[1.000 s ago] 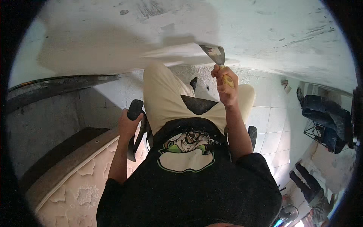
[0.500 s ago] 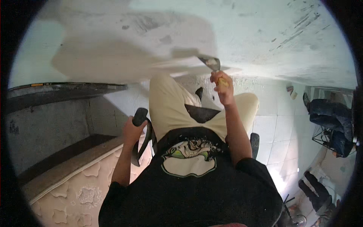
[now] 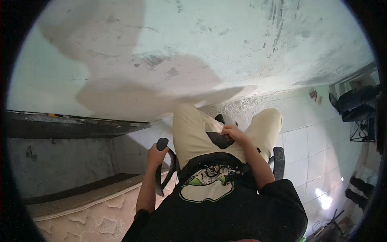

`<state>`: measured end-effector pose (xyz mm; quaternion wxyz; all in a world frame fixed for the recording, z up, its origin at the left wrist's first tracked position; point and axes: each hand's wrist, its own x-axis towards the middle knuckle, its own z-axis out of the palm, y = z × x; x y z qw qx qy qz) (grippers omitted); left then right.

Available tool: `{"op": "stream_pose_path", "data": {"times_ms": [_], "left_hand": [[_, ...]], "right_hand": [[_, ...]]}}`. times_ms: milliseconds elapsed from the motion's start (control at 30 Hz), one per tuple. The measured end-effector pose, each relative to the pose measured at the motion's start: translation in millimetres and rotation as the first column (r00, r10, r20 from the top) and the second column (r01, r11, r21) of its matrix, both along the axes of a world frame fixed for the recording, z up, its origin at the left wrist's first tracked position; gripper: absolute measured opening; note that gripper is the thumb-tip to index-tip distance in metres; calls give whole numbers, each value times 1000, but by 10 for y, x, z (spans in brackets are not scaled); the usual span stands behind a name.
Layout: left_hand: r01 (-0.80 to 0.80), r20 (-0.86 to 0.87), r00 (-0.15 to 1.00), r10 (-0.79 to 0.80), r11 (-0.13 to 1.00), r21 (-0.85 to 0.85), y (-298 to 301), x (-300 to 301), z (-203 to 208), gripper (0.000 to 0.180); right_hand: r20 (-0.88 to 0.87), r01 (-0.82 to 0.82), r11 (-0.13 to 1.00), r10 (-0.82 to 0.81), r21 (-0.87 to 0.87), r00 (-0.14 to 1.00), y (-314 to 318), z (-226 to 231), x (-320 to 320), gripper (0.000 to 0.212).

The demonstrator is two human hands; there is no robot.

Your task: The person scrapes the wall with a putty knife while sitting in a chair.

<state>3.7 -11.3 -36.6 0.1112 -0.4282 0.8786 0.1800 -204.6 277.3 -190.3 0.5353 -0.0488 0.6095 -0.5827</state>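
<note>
A pale green, scuffed wall [image 3: 225, 36] fills the upper half, with broad shadows across its left and middle. Below it spreads a white tiled floor [image 3: 298, 161], speckled with wet-looking patches near the wall. The person's black T-shirt [image 3: 225, 218] takes up the bottom, beside a quilted beige mattress [image 3: 96, 224] at lower left. Cream trousers [image 3: 189, 133] cover the spread knees, and a long dark board [image 3: 68, 123] runs along the left. At far right are another person's legs in dark trousers [image 3: 356, 105]; a second pair of dark legs [image 3: 358, 191] shows lower down. The black right armrest [image 3: 278, 159] stands outside the right thigh, the looped left armrest [image 3: 173, 163] outside the left. A dark chair seat [image 3: 217, 142] shows between the thighs. The left hand [image 3: 155, 154] has its fingers clamped on the front end of the left armrest. The right hand [image 3: 237, 136] is over the chair seat, its fingers curled; whether they grip anything cannot be told. A black shoe [image 3: 219, 118] is near the left knee.
</note>
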Motion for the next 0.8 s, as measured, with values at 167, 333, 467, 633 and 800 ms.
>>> {"op": "stream_pose_path", "data": {"times_ms": [167,333,467,633,800], "left_hand": [[35,-32,999,-34,999,32,-42,-8,-36,54],[76,-2,997,-76,997,33,-61,-102,-89,55],[152,-3,988,-152,988,32,-33,-242,-83,58],[233,-23,972,-232,971,53,25,-405,-66,60],[280,17,960,-281,959,40,158,-604,36,59]], "right_hand": [[-23,215,973,-214,86,977,118,-110,-10,17],[-174,353,934,-339,58,925,255,-176,29,17],[10,494,869,-495,20,869,335,18,56,15],[-12,574,814,-576,90,818,501,18,119,17],[39,664,747,-665,42,746,690,12,172,25]]}}
